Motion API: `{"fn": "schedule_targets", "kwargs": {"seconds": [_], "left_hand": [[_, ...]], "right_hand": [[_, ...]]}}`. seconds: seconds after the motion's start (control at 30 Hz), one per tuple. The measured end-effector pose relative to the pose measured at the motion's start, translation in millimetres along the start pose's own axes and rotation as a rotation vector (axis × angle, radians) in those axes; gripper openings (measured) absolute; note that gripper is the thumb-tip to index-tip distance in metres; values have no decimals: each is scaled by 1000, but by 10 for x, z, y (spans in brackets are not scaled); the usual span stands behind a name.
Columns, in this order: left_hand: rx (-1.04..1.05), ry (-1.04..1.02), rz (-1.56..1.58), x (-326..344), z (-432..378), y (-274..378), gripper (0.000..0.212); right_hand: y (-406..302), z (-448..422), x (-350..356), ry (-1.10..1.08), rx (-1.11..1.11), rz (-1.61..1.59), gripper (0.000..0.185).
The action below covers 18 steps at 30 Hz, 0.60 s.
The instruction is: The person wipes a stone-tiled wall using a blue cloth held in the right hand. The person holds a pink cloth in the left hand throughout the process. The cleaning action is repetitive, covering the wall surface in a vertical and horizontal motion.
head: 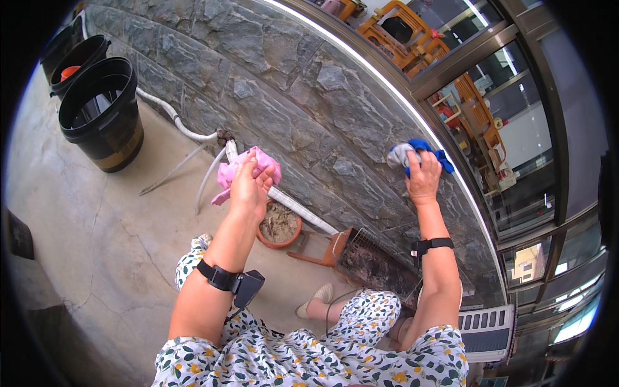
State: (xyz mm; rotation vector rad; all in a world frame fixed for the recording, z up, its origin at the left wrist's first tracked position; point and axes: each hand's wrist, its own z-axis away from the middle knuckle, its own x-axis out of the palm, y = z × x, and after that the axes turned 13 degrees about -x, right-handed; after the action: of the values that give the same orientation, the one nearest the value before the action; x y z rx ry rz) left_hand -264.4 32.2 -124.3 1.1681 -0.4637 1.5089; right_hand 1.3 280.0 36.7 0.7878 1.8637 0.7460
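My left hand (250, 186) is raised in front of me, palm partly turned up, with a pink cloth (265, 164) bunched in its fingers. Out to the right, my right hand (423, 178) presses a blue and grey cloth (404, 155) to the rough grey stone wall (300, 96), close under the light-coloured ledge below the windows. Both forearms wear black straps; the left one carries a small dark device (248, 289).
Black plastic buckets (104, 130), one with liquid, stand at the left. White wrapped pipes (304, 211) run along the wall's foot. Near my feet are a clay pot of soil (279, 223) and a rusty metal grill (375, 261). Framed windows (503, 145) rise at the right.
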Motion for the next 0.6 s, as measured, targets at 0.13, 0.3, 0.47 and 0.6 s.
{"fn": "schedule_targets", "kwargs": {"seconds": [0.13, 0.3, 0.47, 0.6], "left_hand": [[-37, -56, 7, 98, 8, -56, 36], [-46, -66, -26, 182, -96, -169, 35], [-42, -15, -49, 227, -166, -183, 37], [-5, 17, -79, 197, -225, -160, 39]], "right_hand": [[-249, -820, 315, 87, -90, 5, 37], [-755, -2022, 828, 249, -89, 44, 32], [-978, -2578, 978, 239, -133, 1, 25], [-791, -2187, 786, 230, -212, -102, 28]]}}
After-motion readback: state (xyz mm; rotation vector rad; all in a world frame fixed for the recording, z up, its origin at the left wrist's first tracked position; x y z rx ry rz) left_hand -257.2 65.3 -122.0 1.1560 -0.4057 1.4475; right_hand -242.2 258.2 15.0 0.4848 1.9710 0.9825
